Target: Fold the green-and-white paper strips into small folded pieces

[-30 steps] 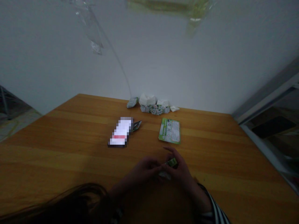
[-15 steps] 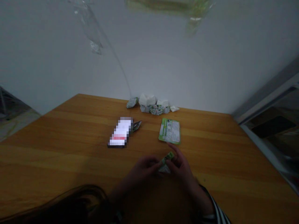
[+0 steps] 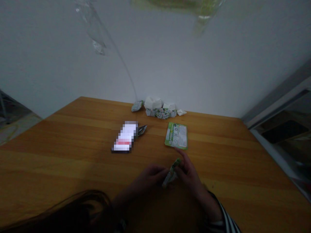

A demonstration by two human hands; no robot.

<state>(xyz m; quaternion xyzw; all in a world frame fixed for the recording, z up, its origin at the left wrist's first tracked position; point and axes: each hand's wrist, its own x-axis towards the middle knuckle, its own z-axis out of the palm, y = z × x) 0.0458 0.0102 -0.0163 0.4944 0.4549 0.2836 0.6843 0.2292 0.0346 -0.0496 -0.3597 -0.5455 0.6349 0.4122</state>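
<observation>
Between my hands, close to me over the table, is a small green-and-white packet (image 3: 171, 174), narrow and tilted. My right hand (image 3: 188, 173) pinches its upper right side between thumb and fingers, with the index finger stretched forward. My left hand (image 3: 153, 174) is closed at the packet's left side, thumb and fingers against it; part of the left fingers is hidden in shadow. Just beyond my right index fingertip lies a flat green-and-white printed pack (image 3: 176, 136).
A phone (image 3: 125, 137) with a lit, blurred screen lies left of centre, a small torn wrapper (image 3: 142, 130) beside it. Crumpled wrappers (image 3: 162, 113) and white tissues (image 3: 153, 103) sit along the wall at the wooden table's (image 3: 73, 136) back edge. Dark hair hangs at lower left.
The packet has turned in my hands and now shows a longer, narrower side reaching down toward me. Both hands stay nearly in place; the left fingers have shifted slightly.
</observation>
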